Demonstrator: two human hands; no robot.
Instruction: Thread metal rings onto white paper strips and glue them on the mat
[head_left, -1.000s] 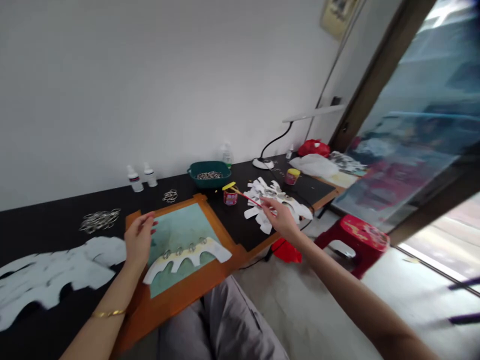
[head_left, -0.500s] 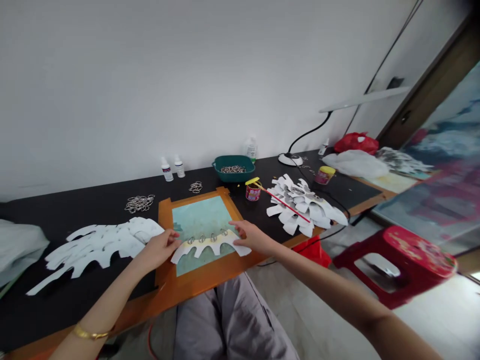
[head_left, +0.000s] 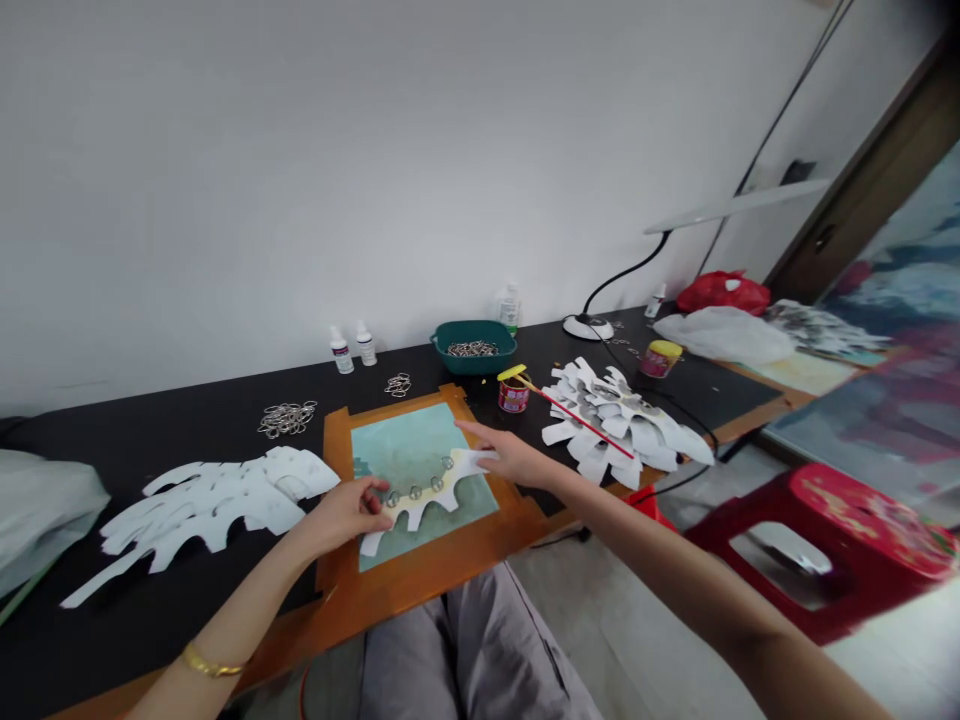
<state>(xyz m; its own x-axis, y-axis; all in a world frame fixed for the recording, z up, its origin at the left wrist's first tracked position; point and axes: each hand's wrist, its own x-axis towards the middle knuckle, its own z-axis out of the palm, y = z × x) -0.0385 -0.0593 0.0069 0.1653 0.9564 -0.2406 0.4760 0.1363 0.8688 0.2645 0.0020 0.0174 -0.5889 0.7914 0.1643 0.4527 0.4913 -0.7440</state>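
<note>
"While the table (head_left: 225,410) bears the green mat (head_left: 397,430), where's the white strip (head_left: 412,518)?"

"Over it, left fingers (head_left: 373,522) and right fingers (head_left: 480,434) pinching it near both ends; uneven tugging could crease it, dislodging the small rings (head_left: 415,492)."

No words or numbers can be read. Print too small or blurred to make out is on the labels of two white bottles (head_left: 342,354) by the wall, on the green-and-white label of a larger bottle (head_left: 510,310) behind the teal basket (head_left: 474,362), and, in pale marks, on the open pink tub (head_left: 514,397) and the yellow-lidded tub (head_left: 657,362).
</note>
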